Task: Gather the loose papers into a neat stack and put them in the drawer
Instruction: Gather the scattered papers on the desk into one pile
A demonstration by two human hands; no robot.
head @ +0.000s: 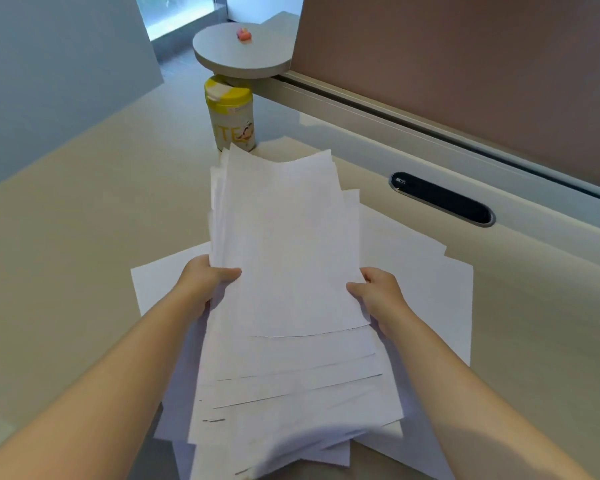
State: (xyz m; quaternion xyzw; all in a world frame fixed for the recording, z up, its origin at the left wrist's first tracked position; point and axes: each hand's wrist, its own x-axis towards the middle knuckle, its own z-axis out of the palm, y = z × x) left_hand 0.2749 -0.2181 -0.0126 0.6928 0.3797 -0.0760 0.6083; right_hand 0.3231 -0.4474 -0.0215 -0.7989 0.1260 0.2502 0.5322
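The bundle of white papers (288, 271), its near edges fanned unevenly, is being held up just above the worktop (84, 209). The left hand (201, 284) is gripping its left edge, thumb lying on top; the right hand (378, 296) is gripping the right edge the same way, so each grip is closed on the bundle. More loose sheets (426, 271) are lying flat underneath. A yellow-lidded canister (231, 116) is standing beyond, near a round shelf (236, 53).

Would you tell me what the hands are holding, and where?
Both hands grip the bundle of papers by its long side edges: left hand on the left edge, right hand on the right.
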